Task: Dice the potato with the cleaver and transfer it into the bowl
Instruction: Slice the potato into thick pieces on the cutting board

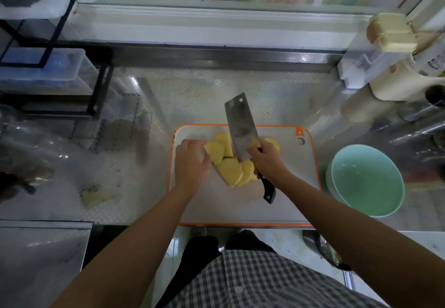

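We record the left hand (191,160) knuckles-up with its fingers curled down onto the potato (228,169), holding the near-left end of the pile in place. The right hand (266,163) is closed fully round the black handle of the cleaver (240,129), gripping close to the blade; the butt of the handle sticks out behind the wrist, toward the person. The blade reaches forward and slightly left from that hand, passing over the potato between the two hands. We cannot tell whether its edge is touching the potato.

The potato is peeled and lies in thick yellow slices, overlapping, between and just under both hands; one piece shows past the right hand's far side. The slices rest on a white cutting board (289,163) with an orange rim, which extends under both hands.

Right of the right hand, just off the board's edge, stands the pale green bowl (366,182). We see no potato inside it. Well to the left of the left hand, a pale scrap (96,195) lies on the patterned metal counter (192,95).
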`<action>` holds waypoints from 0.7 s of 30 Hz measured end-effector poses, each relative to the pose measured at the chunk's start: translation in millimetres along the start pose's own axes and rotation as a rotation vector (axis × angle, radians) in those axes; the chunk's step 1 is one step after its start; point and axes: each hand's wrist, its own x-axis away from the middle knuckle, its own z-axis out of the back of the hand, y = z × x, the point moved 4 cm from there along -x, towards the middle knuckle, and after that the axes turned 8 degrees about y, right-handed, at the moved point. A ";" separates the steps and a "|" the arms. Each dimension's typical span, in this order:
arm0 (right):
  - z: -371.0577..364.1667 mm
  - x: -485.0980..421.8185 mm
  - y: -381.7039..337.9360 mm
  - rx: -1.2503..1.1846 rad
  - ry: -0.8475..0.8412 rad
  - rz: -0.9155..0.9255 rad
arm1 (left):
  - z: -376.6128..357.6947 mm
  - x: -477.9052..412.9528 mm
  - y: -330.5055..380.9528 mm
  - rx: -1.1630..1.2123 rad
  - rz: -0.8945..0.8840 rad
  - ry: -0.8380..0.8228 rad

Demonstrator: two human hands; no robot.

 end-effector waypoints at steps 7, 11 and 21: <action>8.7 14.6 16.4 0.009 -0.065 -0.040 | -27.0 -5.1 10.7 -0.327 -0.231 -0.187; 11.3 14.3 22.6 0.040 -0.046 -0.044 | -5.9 -12.0 -6.8 -0.383 -0.245 0.023; 38.1 14.9 36.9 -0.029 0.100 -0.094 | -41.8 26.2 48.2 -0.300 -0.842 -0.342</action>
